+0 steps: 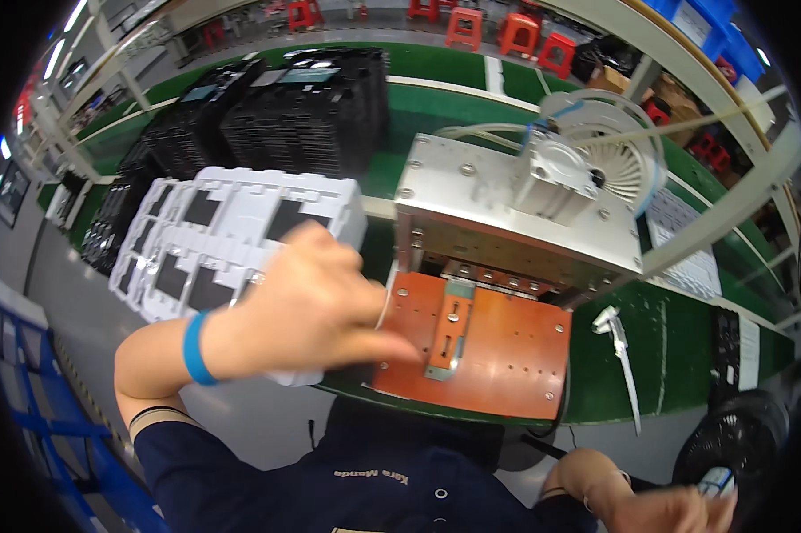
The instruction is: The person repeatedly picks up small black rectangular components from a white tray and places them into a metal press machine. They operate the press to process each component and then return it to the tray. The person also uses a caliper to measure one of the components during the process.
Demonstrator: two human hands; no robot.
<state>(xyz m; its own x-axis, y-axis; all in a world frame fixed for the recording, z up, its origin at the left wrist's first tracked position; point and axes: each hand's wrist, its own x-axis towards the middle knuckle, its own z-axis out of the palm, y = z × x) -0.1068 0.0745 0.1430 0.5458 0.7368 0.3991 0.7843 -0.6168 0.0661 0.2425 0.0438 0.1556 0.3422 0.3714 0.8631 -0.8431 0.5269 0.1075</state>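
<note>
My left hand (316, 306), a little blurred, hovers over the left edge of an orange plate (516, 355) at the front of a metal press. Its thumb stretches right, apart from the half-curled fingers, and I see nothing held in it. An orange-and-green strip-shaped fixture (451, 329) with slots lies on the plate, just past my thumb. At the lower right my right hand (667, 511) is closed, its fingers bent together beside a small blue-and-silver item (717, 482). What those fingers hold is too unclear to name.
A white tray (232, 235) with dark rectangular pieces is left of the press (516, 195). Stacked black trays (307, 124) stand behind it. Calipers (618, 346) lie on the green bench, right of the plate. A black fan (733, 435) is near my right hand; a reel (618, 147) stands behind the press.
</note>
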